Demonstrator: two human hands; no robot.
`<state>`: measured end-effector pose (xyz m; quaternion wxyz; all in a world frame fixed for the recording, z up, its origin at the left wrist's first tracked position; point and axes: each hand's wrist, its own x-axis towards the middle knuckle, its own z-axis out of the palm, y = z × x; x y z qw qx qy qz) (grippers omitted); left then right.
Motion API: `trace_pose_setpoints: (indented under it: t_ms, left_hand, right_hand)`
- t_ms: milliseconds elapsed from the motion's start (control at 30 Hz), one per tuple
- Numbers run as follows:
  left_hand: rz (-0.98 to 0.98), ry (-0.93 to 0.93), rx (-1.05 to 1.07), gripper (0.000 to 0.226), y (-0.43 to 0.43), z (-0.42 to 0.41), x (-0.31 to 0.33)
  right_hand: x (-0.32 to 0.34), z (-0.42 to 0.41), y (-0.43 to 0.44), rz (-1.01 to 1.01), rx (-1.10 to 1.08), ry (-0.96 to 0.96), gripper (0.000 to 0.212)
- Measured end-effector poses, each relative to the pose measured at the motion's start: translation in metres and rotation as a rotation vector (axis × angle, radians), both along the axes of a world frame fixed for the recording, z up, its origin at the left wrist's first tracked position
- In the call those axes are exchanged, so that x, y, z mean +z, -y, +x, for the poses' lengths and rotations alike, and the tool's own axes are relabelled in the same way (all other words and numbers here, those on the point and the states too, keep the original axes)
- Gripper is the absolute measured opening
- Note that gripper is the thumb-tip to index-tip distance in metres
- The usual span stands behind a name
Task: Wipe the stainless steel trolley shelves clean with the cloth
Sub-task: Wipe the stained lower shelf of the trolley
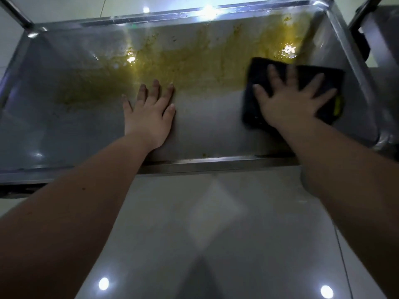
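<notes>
Two bare forearms, cut off at the frame's near edge, reach over a glossy floor [216,234]. On the steel shelf [64,126], the left hand [149,113] lies flat, fingers spread; the right hand [291,100], blurred, presses spread fingers on a dark cloth [323,83], hiding its middle. Beyond, a yellow smear [194,61] crosses the shelf.

The stainless steel trolley shelf [205,126] is carrying a yellowish smear [194,67] across its far half — a black cloth [261,71] is lying flat near its right edge.

Below me I see a glossy pale tiled floor [216,234], dimly lit, with two round white light reflections [103,283] shining nearest me.
</notes>
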<state>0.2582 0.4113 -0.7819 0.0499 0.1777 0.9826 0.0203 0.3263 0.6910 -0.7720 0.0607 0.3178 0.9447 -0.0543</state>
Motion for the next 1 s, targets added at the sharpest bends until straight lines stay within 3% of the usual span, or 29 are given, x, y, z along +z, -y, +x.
trace_pose_setpoints:
  t_ms: [200, 300, 467, 600, 667, 800, 900, 1000]
  left_hand:
    - [0.007, 0.013, -0.001, 0.053, 0.004, -0.003, -0.002]
    - [0.019, 0.010, -0.008, 0.053, 0.004, -0.004, -0.003]
    - [0.010, -0.004, -0.012, 0.053, 0.002, -0.004, -0.003]
    - [-0.018, 0.004, -0.012, 0.053, -0.002, -0.001, -0.002]
    - [-0.024, 0.013, -0.013, 0.054, -0.004, 0.001, 0.000]
    - [-0.040, 0.022, 0.014, 0.056, 0.000, 0.001, 0.001]
    - [-0.013, 0.029, 0.022, 0.056, 0.002, 0.000, -0.001]
    - [-0.008, 0.022, 0.022, 0.056, 0.000, -0.001, -0.001]
  right_hand:
    - [-0.008, -0.036, 0.109, -0.008, 0.472, -0.012, 0.072]
    - [-0.009, -0.038, 0.060, 0.008, 0.460, -0.046, 0.072]
    - [-0.001, -0.012, -0.074, 0.023, 0.094, 0.022, 0.079]
    - [0.001, -0.009, -0.069, 0.023, -0.056, 0.044, 0.078]
    - [0.001, -0.028, -0.017, 0.006, 0.067, 0.012, 0.075]
    - [-0.006, -0.044, 0.100, -0.022, 0.541, -0.010, 0.070]
    - [-0.010, -0.044, 0.085, -0.029, 0.596, -0.042, 0.072]
    - [-0.009, -0.036, 0.006, 0.020, 0.455, -0.059, 0.074]
